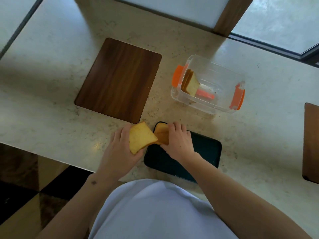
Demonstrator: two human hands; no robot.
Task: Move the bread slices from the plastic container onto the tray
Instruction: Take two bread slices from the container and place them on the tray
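Observation:
A dark rectangular tray [205,152] lies near the front edge of the counter. My left hand [119,149] holds one bread slice [140,139] tilted just left of the tray's far left corner. My right hand [177,140] grips another bread slice [162,133] over that same corner, the two slices overlapping. Behind the tray stands a clear plastic container [222,78] with orange clips. A few bread slices [190,83] lean upright against its left wall.
A dark wooden board [119,80] lies on the beige stone counter [51,100] at the left. Another wooden board [311,142] shows at the right edge. The counter's front edge runs close to my body; windows are behind.

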